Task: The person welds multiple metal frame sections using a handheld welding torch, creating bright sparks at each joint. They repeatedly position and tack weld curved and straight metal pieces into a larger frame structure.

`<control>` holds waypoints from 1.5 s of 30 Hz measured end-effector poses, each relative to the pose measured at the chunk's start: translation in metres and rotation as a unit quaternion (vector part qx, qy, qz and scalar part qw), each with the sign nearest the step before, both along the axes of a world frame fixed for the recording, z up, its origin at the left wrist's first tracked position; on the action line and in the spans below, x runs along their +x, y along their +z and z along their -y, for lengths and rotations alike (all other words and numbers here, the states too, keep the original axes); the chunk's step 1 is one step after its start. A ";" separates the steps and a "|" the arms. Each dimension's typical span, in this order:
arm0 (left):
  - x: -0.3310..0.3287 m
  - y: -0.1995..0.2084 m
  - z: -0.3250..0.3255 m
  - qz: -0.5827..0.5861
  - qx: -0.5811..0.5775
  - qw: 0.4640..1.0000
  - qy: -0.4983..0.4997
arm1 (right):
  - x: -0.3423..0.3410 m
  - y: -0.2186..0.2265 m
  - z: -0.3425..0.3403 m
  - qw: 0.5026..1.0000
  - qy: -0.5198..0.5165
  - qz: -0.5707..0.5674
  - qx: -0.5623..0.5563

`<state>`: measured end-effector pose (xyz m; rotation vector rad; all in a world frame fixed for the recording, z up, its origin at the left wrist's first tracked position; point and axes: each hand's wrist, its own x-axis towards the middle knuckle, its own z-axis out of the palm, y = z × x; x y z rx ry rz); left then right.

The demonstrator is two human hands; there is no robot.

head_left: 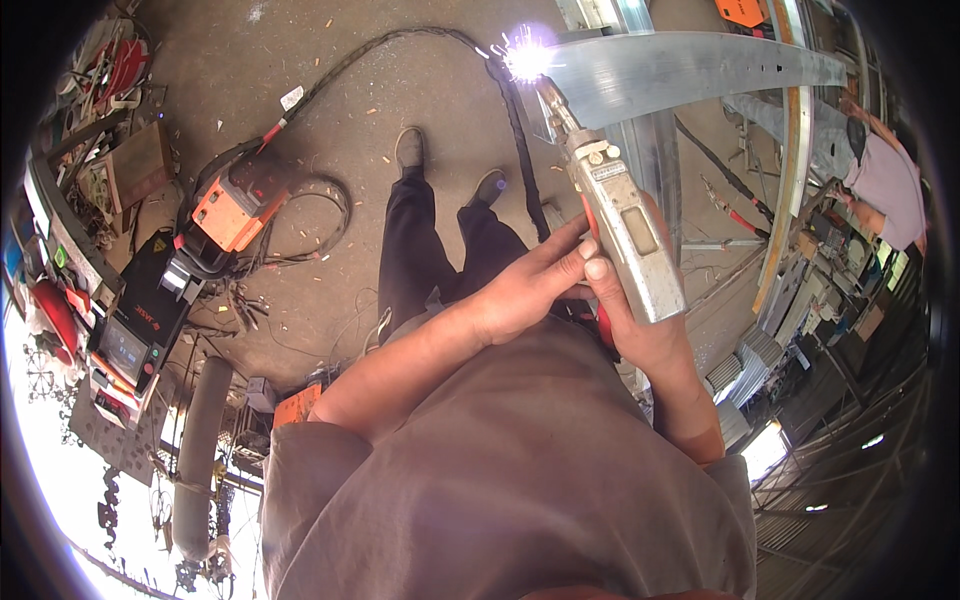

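Note:
A silver handheld welding gun [612, 190] points up and away from me. At its tip a bright violet-white glare [526, 60] throws sparks at the left end of a long curved metal sheet [700, 68]. My right hand [645, 335] is closed round the gun's grip under the rear of its body. From the left, my left hand [535, 285] reaches to the same grip, with its thumb against my right hand and its fingers closed in beside the gun. Part of the left fingers is hidden behind the gun. The exact weld spot is lost in the glare.
A dark cable [400, 35] loops over the floor to an orange wire feeder box [240, 210] at left. Below it stands a black machine [140, 320], near a gas cylinder [203, 450]. A steel beam [655, 165] lies under the sheet. Another person [885, 185] is at far right.

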<state>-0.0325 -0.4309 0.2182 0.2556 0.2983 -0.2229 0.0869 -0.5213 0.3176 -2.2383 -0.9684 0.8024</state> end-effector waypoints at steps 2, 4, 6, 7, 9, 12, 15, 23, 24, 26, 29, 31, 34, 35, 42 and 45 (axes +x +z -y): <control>0.000 0.000 -0.001 -0.002 -0.001 1.000 -0.005 | 0.000 0.000 0.000 1.000 -0.003 -0.008 -0.003; 0.000 0.001 -0.001 -0.009 0.003 1.000 -0.010 | 0.001 0.000 0.001 1.000 0.006 -0.014 -0.006; 0.000 0.002 -0.001 0.001 0.006 1.000 -0.011 | 0.001 0.001 0.003 1.000 0.003 -0.017 -0.008; 0.000 0.003 -0.001 0.001 0.007 1.000 -0.011 | 0.001 0.001 0.003 1.000 0.002 -0.019 -0.009; 0.000 0.004 0.000 0.003 0.008 1.000 -0.011 | 0.001 0.001 0.004 1.000 0.005 -0.012 -0.009; 0.001 0.005 0.001 0.008 0.009 1.000 -0.012 | 0.002 0.003 0.008 1.000 -0.001 -0.014 -0.008; 0.000 0.006 0.001 0.006 0.007 1.000 -0.016 | 0.001 0.003 0.008 1.000 -0.001 -0.017 -0.017; -0.001 0.005 -0.001 0.006 0.027 0.999 -0.032 | -0.003 0.008 0.005 0.997 -0.032 -0.054 -0.038; -0.002 0.005 -0.001 0.006 0.029 0.999 -0.034 | -0.003 0.008 0.005 0.997 -0.038 -0.058 -0.039; -0.002 0.005 -0.001 0.005 0.032 0.999 -0.038 | -0.004 0.007 0.005 0.998 -0.036 -0.049 -0.033; -0.002 0.005 0.001 0.001 0.032 0.999 -0.031 | -0.003 0.006 0.008 0.999 -0.019 -0.022 -0.018; -0.001 0.005 0.004 0.013 0.025 0.999 -0.030 | -0.003 0.007 0.012 0.999 -0.028 -0.029 0.004; -0.001 0.005 0.007 0.014 0.020 0.999 -0.030 | -0.004 0.008 0.013 0.997 -0.040 -0.060 -0.022; -0.001 0.005 0.007 0.008 0.020 0.999 -0.030 | -0.004 0.009 0.014 0.997 -0.040 -0.061 -0.022; -0.004 0.004 0.008 0.000 0.033 0.999 -0.037 | -0.006 0.008 0.013 0.999 -0.022 -0.030 -0.020; -0.005 0.003 0.008 0.006 0.025 0.999 -0.039 | -0.006 0.006 0.013 0.999 -0.018 -0.032 -0.016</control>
